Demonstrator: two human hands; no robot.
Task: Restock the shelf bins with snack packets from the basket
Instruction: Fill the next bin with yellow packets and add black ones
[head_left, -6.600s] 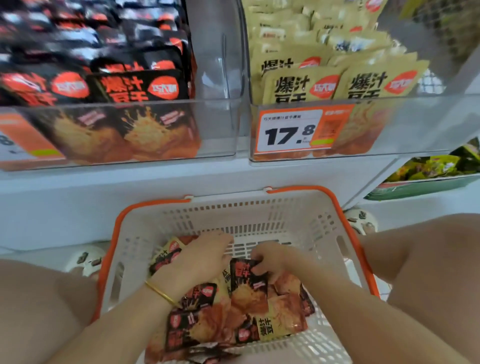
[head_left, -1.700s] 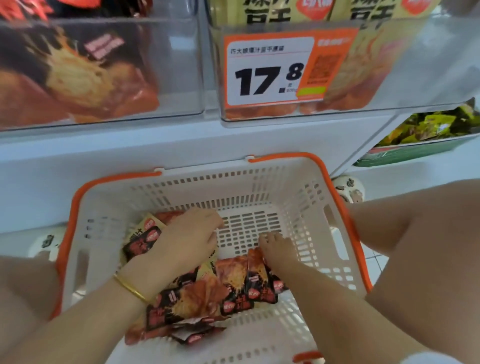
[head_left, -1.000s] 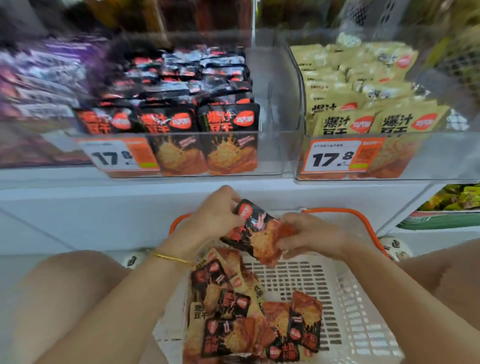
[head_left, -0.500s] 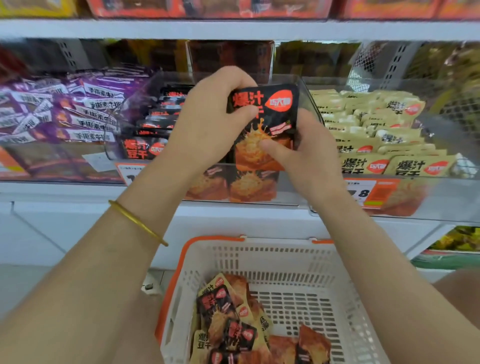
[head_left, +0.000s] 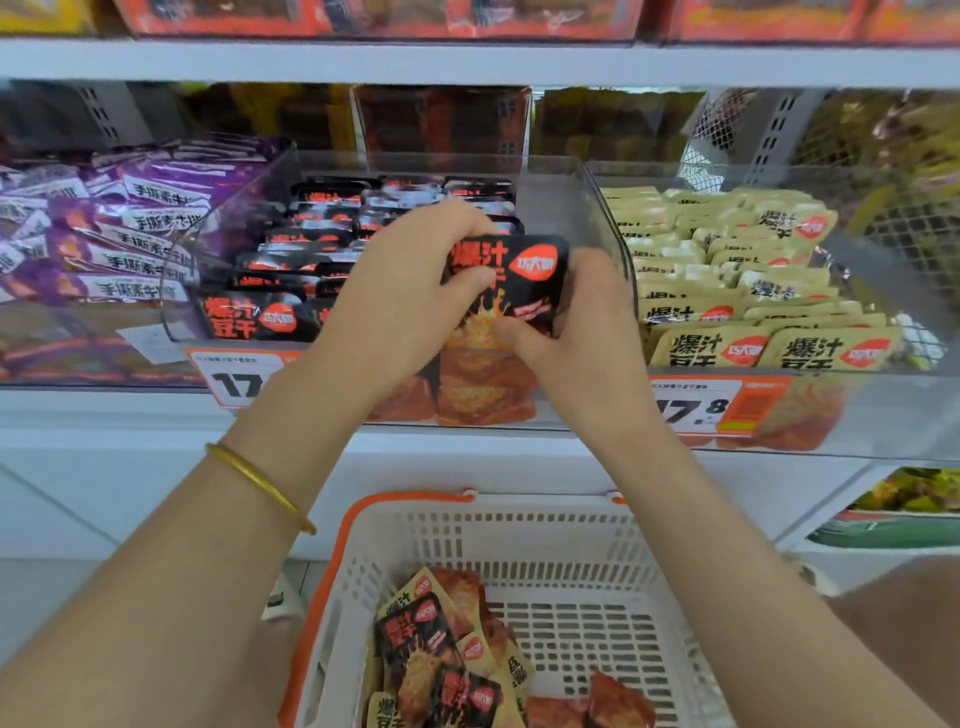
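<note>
Mid-job, I'd say. The middle bin (head_left: 561, 197) already has rows of black snacks in it, but the basket (head_left: 519, 525) still holds a heap of loose packets (head_left: 431, 644), so there's plenty left. The left hand (head_left: 405, 301) and right hand (head_left: 582, 332) both grip one black packet (head_left: 511, 280) (maybe a few stacked, hard to tell), held over the bin's front right corner. A second ago it was barely above the basket — now it's up at shelf level, facing forward.
</note>
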